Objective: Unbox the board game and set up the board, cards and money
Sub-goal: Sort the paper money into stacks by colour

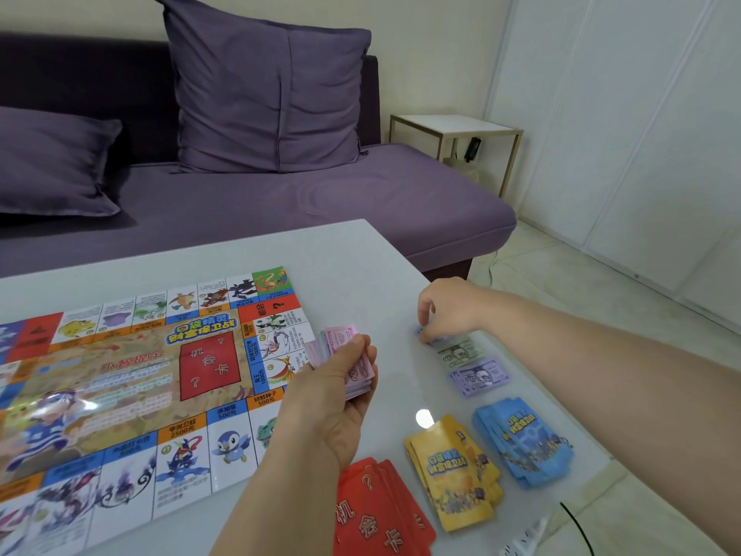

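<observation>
The colourful game board lies unfolded on the left of the white table. My left hand grips a stack of pink and purple money notes just right of the board. My right hand pinches a blue note down onto the table, at the far end of a row of money piles: a green pile, then a purple pile. Nearer me lie a blue card stack, a yellow card stack and a red card stack.
A purple sofa with two cushions stands beyond the table's far edge. A small white side table stands by the wall at the right. A black cable shows at the lower right by the table's edge.
</observation>
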Action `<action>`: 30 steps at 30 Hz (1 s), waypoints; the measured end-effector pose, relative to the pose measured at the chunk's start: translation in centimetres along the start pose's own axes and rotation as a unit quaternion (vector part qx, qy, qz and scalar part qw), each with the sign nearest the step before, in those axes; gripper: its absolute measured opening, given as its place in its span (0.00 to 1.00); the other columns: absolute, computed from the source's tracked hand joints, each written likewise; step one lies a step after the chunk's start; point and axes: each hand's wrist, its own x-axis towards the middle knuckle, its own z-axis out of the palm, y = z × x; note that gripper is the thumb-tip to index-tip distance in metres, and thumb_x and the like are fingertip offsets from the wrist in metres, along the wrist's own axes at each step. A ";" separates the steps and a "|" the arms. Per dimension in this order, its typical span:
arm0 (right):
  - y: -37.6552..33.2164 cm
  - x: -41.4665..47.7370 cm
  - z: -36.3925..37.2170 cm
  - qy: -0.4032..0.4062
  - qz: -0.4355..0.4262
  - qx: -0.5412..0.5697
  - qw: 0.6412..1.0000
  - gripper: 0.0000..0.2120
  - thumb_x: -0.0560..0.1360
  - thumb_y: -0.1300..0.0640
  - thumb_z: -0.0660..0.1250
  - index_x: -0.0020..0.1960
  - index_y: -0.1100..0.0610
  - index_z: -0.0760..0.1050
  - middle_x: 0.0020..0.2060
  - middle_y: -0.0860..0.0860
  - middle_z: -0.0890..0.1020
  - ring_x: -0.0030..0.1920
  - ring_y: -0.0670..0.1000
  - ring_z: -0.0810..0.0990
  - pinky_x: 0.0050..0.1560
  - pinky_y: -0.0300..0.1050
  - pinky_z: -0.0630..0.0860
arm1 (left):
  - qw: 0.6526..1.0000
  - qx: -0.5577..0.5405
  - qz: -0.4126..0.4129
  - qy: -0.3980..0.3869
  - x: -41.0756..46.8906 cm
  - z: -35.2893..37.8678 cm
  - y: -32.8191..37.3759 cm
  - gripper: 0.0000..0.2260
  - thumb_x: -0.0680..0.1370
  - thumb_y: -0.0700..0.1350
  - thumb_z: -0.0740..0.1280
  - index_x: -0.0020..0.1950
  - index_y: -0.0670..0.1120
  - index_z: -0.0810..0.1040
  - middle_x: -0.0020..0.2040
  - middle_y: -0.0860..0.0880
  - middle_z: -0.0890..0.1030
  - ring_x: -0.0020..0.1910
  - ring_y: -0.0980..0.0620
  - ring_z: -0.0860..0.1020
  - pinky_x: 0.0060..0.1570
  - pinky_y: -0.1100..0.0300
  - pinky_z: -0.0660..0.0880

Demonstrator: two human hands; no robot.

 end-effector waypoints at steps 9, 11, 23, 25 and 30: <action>0.5 -0.5 0.0 0.032 0.023 0.025 0.999 0.15 0.71 0.49 0.71 0.50 0.60 0.80 0.46 0.51 0.78 0.51 0.52 0.77 0.48 0.44 0.73 | 1.000 0.018 -0.002 0.004 -0.4 -0.2 0.1 0.06 0.73 0.36 0.68 0.50 0.40 0.77 0.31 0.45 0.82 0.31 0.52 0.80 0.27 0.64 0.78; 0.0 -1.2 -0.5 0.084 0.010 0.081 0.993 0.14 0.71 0.45 0.71 0.49 0.55 0.79 0.47 0.48 0.77 0.52 0.48 0.76 0.48 0.42 0.70 | 1.000 0.017 -0.003 0.006 -0.6 -0.1 0.1 0.04 0.74 0.37 0.68 0.48 0.41 0.76 0.36 0.44 0.81 0.35 0.50 0.79 0.28 0.62 0.79; -5.3 -5.4 -0.6 -0.044 -0.029 0.419 0.906 0.07 0.69 0.57 0.75 0.37 0.56 0.78 0.30 0.48 0.78 0.32 0.45 0.74 0.33 0.36 0.72 | 0.995 0.089 0.001 -0.032 -1.7 -0.4 -0.4 0.05 0.75 0.32 0.65 0.45 0.41 0.76 0.29 0.46 0.81 0.26 0.54 0.79 0.27 0.64 0.78; -5.3 -5.2 -0.7 -0.061 -0.032 0.412 0.909 0.06 0.69 0.58 0.75 0.37 0.56 0.79 0.30 0.49 0.79 0.31 0.45 0.73 0.33 0.36 0.72 | 0.996 0.081 -0.006 -0.033 -1.9 -0.3 -0.4 0.04 0.75 0.33 0.66 0.45 0.40 0.76 0.28 0.45 0.81 0.26 0.53 0.79 0.27 0.64 0.78; -4.2 -4.6 -1.6 -0.042 -0.002 0.433 0.900 0.01 0.72 0.62 0.72 0.43 0.60 0.80 0.27 0.49 0.74 0.25 0.42 0.67 0.27 0.32 0.64 | 0.999 0.031 -0.026 -0.033 -1.7 -0.2 0.2 0.05 0.77 0.32 0.61 0.44 0.37 0.76 0.29 0.43 0.81 0.25 0.51 0.80 0.25 0.61 0.78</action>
